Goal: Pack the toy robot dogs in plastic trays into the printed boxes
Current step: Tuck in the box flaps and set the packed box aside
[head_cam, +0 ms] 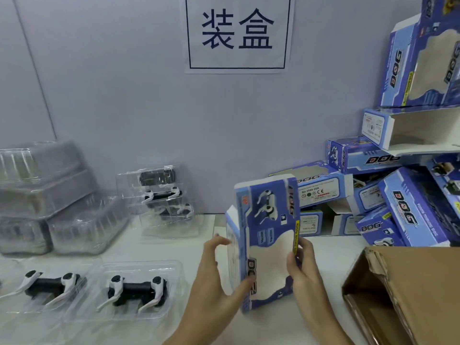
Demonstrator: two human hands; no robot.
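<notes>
Honestly, easy to crush this one: blue box (265, 242) upright on the table (321, 247), pinched at its edges by both hands, left hand (219, 277) curled round the left side, right hand (302, 265) on the right. Could buckle if squeezed. Nearest dog in tray (135, 290) just left, within reach. Tight on the right though, with the cardboard carton (408, 290) and leaning box pile (403, 200) ready to slide.

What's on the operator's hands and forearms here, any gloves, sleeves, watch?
Nothing worn that shows. The left hand and right hand are bare, no gloves. Both forearms are bare down to the bottom edge of the frame, so no sleeve or cuff is in view. No watch, ring, bracelet or wrist strap shows.
</notes>
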